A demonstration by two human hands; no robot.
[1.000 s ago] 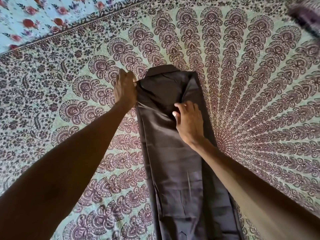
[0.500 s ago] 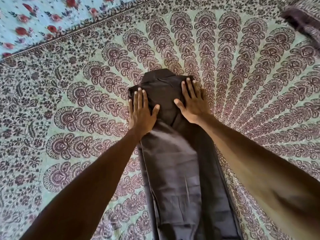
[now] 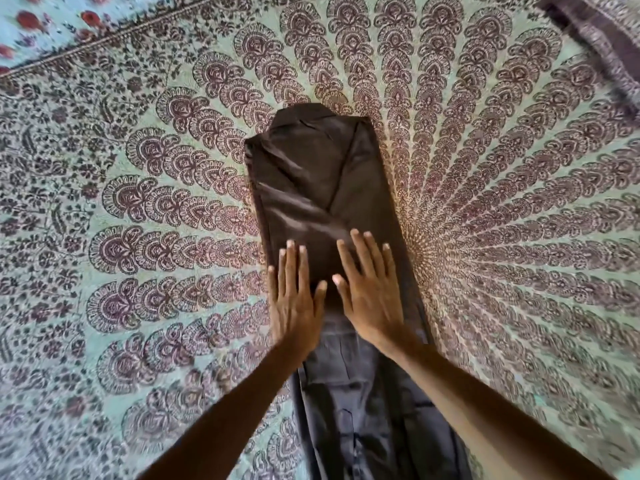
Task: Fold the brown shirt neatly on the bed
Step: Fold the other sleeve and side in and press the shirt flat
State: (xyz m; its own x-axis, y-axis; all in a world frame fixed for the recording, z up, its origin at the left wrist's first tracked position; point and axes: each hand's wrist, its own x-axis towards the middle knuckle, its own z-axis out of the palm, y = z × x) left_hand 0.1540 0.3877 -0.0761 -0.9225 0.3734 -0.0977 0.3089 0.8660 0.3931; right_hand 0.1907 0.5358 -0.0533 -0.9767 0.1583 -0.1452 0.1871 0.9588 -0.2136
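The brown shirt (image 3: 311, 174) lies on the bed as a long narrow strip, both sides folded inward, collar end away from me. It runs from the middle of the view down past the bottom edge. My left hand (image 3: 296, 299) rests flat on the shirt's left half, fingers spread and pointing away. My right hand (image 3: 370, 292) lies flat beside it on the right half, palm down. Neither hand grips the cloth. The part of the shirt under my hands and forearms is hidden.
The bed carries a green bedspread (image 3: 502, 202) printed with maroon fan-shaped motifs. A pale blue floral sheet (image 3: 52, 22) shows at the top left. A dark patterned cloth (image 3: 602, 39) lies at the top right corner.
Both hands have slid flat along the shirt from its collar end toward me. One second ago the left hand pinched the left shoulder edge; it has let go.
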